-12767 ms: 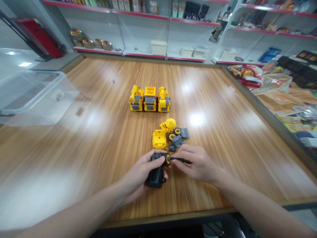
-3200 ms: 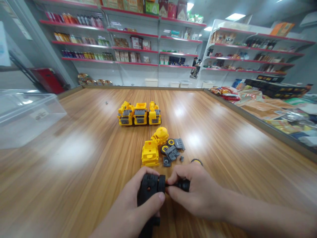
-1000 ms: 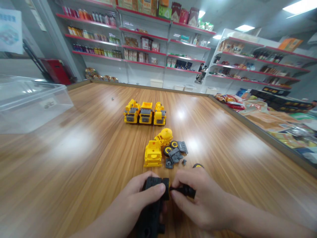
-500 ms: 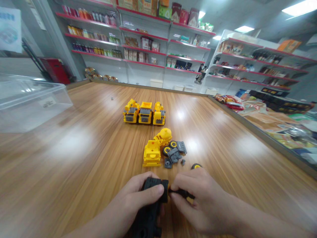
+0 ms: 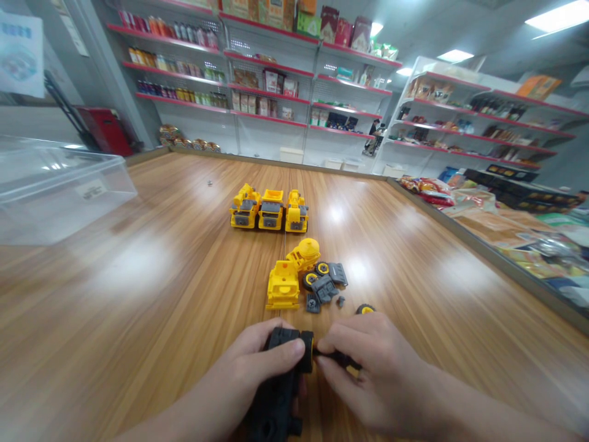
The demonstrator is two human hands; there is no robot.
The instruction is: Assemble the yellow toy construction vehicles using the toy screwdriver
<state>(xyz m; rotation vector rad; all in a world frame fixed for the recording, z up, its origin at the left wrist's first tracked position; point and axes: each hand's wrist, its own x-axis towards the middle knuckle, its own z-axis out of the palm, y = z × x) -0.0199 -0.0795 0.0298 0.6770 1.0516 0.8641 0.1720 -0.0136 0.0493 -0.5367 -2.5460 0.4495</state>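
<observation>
My left hand (image 5: 264,362) is wrapped round a black toy-truck chassis (image 5: 275,399), its thumb lying on a black wheel (image 5: 306,352) with a yellow hub at the chassis's side. Pinched in my right hand (image 5: 375,362) is a black screwdriver (image 5: 343,358), mostly covered by the fingers, its tip against the wheel's hub. Beyond the hands stand a yellow truck cab (image 5: 283,286) and a yellow mixer drum (image 5: 307,252). Beside them lie two loose wheels (image 5: 310,280), grey plastic parts (image 5: 324,290) and a small grey screw-like piece (image 5: 340,301). Another wheel (image 5: 365,309) shows behind my right hand.
Three yellow toy trucks (image 5: 270,212) stand in a row farther back on the wooden table (image 5: 184,276). At the left is a clear plastic bin (image 5: 64,196). Packaged goods (image 5: 488,215) lie past the table's right edge, and stocked shelves (image 5: 267,67) line the back.
Both hands keep their grip, with the screwdriver still at the wheel. The chassis has shifted very slightly; the whole view has moved a little.
</observation>
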